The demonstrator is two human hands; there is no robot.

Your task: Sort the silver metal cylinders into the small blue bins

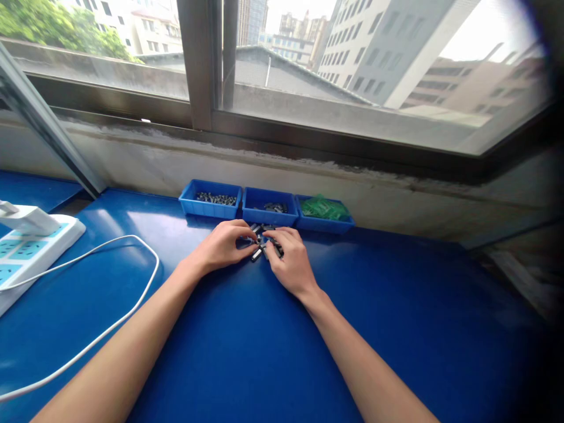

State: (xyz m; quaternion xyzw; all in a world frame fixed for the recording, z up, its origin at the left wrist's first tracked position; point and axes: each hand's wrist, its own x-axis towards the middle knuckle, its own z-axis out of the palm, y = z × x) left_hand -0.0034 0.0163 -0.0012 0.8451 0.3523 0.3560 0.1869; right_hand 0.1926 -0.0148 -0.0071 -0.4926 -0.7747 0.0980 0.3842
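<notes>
Head view. Your left hand (227, 244) and right hand (291, 258) meet over a small heap of dark and silvery pieces (257, 255), which lies on the blue tabletop (264, 352) just in front of the middle bin (268, 218). Left hand: thumb and forefinger curved toward each other, tips at the pieces. Right hand: fingers bent, thumb and fingertips drawn in at the heap's other side. Whether either hand has a piece pinched, cannot tell; pieces too small and partly covered.

Surroundings: left bin (209, 209) holds many small metallic parts (215, 198); middle bin holds a few dark parts (276, 207); right bin (324, 225) holds green material (324, 206). White cable (156, 258) loops on the tabletop, well apart from your left hand.

Handling notes, by judgement: work with the fingertips and leave the palms off the heap, so loose pieces do not scatter. Take one piece at a time by its sides; use the other hand to steady its neighbours. Pieces look smooth and may roll or slip under a hard squeeze, so pinch lightly and squarely. Work low over the tabletop; a dropped piece then travels little. Mind your knuckles near the bin fronts, since a nudge could shift them.
</notes>
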